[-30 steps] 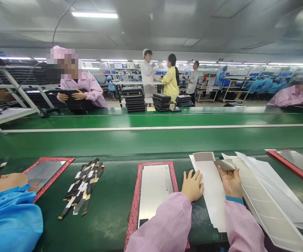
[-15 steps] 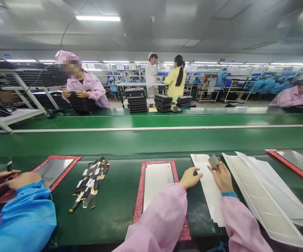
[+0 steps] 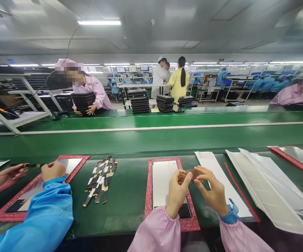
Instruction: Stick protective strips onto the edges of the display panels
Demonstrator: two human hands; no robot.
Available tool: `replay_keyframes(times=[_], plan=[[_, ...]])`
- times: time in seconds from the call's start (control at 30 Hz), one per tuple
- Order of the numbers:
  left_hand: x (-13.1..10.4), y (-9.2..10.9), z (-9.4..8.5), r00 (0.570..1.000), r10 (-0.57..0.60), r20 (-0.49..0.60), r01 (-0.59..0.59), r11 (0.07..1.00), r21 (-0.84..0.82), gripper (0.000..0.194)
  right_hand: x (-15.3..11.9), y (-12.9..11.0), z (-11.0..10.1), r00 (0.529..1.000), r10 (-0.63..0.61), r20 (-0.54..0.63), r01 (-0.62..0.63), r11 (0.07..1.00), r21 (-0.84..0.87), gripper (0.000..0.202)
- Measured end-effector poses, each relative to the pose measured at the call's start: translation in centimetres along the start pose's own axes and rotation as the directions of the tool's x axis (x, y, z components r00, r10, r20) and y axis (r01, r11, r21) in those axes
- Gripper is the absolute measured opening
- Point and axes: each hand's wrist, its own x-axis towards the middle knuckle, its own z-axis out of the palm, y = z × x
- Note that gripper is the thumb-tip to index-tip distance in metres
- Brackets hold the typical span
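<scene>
My left hand (image 3: 178,190) and my right hand (image 3: 212,189) are close together above the right edge of a flat panel (image 3: 163,175). Between their fingertips they pinch a small, thin greyish film piece (image 3: 191,175), partly hidden by the fingers. The panel is pale with a dark lower end and lies on a red bubble-wrap mat (image 3: 148,196). Beyond my right hand lies a white sheet (image 3: 230,187), with a thin red strip (image 3: 242,192) along its right side.
A pile of flat flex cables (image 3: 101,182) lies left of the panel. At far left, a co-worker's blue-sleeved arm (image 3: 46,206) reaches over another red mat (image 3: 2,213). White backing sheets (image 3: 267,196) lie to the right. Black stacks (image 3: 138,101) stand across the green bench (image 3: 109,141).
My right hand has moved left with the film piece, away from the white sheet. My left hand has turned inward and met it. The red strip now shows beside the white sheet.
</scene>
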Motion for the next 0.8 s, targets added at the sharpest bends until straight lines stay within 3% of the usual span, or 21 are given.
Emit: replay_keyframes(times=[0.13, 0.57, 0.67, 0.8], plan=[[-1.8, -1.2, -1.2, 0.999, -0.042, 0.016, 0.043, 0.995, -0.087, 0.025, -2.2, -1.6, 1.3, 0.986, -0.166, 0.022, 0.167, 0.977, -0.135, 0.014], [-3.2, -2.6, -2.6, 0.999, -0.020, 0.035, 0.021, 0.999, -0.028, 0.023, -4.4, -2.9, 2.5, 0.962, -0.243, 0.128, 0.268, 0.932, -0.245, 0.020], [-3.3, -3.0, -2.9, 1.000, -0.019, -0.021, 0.020, 0.999, 0.030, 0.027, -4.4, -2.6, 2.6, 0.969, -0.223, 0.110, 0.243, 0.944, -0.225, 0.022], [-3.4, -3.4, -3.6, 0.998, -0.037, -0.044, 0.042, 0.991, 0.128, 0.031, -4.3, -1.9, 2.7, 0.997, -0.065, -0.041, 0.054, 0.972, -0.227, 0.027]])
